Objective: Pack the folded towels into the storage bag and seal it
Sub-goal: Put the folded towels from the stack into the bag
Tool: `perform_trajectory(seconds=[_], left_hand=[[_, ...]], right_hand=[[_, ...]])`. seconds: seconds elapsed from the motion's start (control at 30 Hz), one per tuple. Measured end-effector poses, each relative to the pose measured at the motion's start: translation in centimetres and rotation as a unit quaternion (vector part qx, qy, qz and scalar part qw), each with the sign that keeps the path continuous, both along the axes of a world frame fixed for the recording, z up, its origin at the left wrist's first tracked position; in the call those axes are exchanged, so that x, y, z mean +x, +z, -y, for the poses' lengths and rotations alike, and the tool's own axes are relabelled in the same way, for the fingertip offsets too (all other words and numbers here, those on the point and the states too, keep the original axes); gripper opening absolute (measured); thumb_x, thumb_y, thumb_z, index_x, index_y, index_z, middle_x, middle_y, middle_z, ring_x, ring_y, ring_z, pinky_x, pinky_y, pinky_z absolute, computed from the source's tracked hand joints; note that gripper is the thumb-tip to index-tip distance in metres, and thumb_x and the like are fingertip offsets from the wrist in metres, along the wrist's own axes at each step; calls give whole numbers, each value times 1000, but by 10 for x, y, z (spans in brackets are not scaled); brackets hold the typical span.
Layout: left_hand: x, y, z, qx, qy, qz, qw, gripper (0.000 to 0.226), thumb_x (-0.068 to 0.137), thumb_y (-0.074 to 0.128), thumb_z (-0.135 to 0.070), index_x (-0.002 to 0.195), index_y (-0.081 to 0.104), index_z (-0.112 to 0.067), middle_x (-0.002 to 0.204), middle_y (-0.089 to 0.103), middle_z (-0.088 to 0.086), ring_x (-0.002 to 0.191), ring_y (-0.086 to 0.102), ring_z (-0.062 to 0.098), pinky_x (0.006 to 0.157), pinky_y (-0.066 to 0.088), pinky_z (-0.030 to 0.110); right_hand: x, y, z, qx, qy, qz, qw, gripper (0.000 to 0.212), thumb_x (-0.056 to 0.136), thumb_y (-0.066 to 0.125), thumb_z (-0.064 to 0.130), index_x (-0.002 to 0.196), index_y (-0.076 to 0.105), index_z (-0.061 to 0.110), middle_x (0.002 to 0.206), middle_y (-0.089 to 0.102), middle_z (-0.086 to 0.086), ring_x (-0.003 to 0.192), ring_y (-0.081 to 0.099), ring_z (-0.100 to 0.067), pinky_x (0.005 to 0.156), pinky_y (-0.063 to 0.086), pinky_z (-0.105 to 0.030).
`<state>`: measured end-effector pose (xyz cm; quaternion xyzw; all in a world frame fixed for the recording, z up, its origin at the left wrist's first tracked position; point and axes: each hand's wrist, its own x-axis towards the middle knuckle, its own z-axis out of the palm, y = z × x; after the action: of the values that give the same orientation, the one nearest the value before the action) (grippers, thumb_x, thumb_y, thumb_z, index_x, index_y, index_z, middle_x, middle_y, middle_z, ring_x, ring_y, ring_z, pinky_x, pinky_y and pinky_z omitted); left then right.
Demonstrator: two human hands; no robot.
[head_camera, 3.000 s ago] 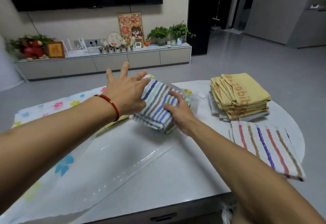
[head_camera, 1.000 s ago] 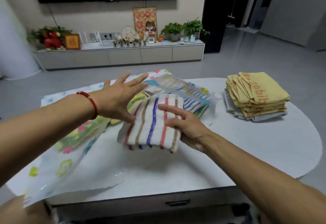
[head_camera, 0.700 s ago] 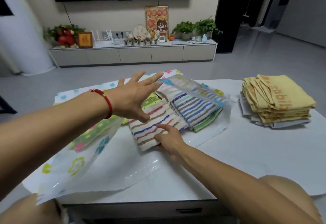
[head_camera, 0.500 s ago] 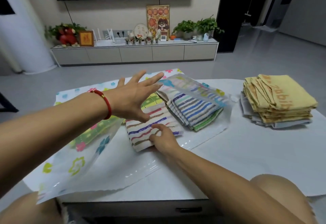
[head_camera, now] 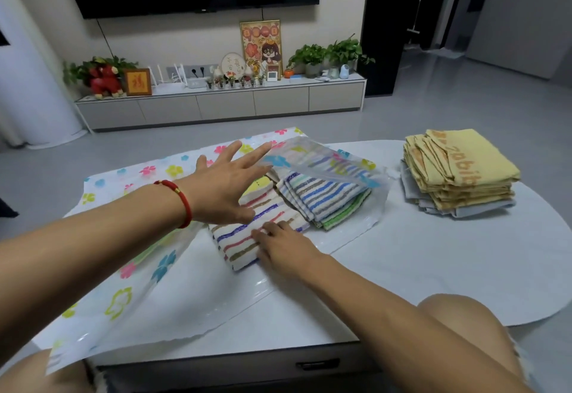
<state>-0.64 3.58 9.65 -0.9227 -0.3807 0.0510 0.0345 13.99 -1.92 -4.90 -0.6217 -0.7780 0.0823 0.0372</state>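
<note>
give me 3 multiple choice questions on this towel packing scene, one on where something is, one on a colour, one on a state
1. Where is the yellow towel stack?
A. inside the storage bag
B. on the table's right side, outside the bag
C. on the floor

2. What colour is the bracelet on the left wrist?
A. red
B. blue
C. black

3. What state is the storage bag in?
A. sealed flat
B. mouth open, top layer lifted
C. rolled up

Answers: 1 B, the stack sits apart from the bag; 2 A, a red band circles the wrist; 3 B, the left hand props the layer while the right hand pushes the striped towel in.

Bare arms, red cord bracelet point(head_camera: 182, 204) on left wrist
</note>
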Motion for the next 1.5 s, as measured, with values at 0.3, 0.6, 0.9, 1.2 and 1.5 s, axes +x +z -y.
perform_trajectory(seconds=[0.3,0.6,0.9,1.2,1.5], left_hand=[[53,-16,-6,37,-36,42,998,86,73,61,-71,143,14,-55,162,-13,-19,149,-10,40,104,15,82],[89,-25,-15,110,-27,12,993,79,75,49,-78,146,29,-51,164,-15,-12,150,-18,32,110,14,77],[87,-23,-13,43,17,37,998,87,74,50,-79,146,5,-59,163,-18,-13,150,-20,26,114,15,71],[65,-19,-6,3,73,22,997,80,76,55,-75,144,15,-61,164,-14,-10,149,-20,31,107,16,79],[-8,3,-10,-56,176,-110,977,82,76,64,-65,147,36,-33,166,3,-3,149,-7,43,110,16,75]], right_hand=[[182,74,33,122,-322,-145,928,26,86,59,33,81,74,12,80,75,-9,80,68,-31,71,58,-40],[371,79,1,147,-545,-57,823,42,105,46,21,147,49,20,149,46,-22,138,39,-43,111,36,-49],[399,81,-18,64,-559,-75,823,62,89,71,12,142,42,28,136,56,-19,123,52,-44,86,46,-43],[375,144,43,-78,-391,-546,737,47,93,60,7,126,71,38,130,69,-11,102,73,-31,62,63,-35],[246,146,122,-166,-235,-598,748,58,83,51,-3,125,75,29,132,73,-4,96,76,-19,70,63,-29]])
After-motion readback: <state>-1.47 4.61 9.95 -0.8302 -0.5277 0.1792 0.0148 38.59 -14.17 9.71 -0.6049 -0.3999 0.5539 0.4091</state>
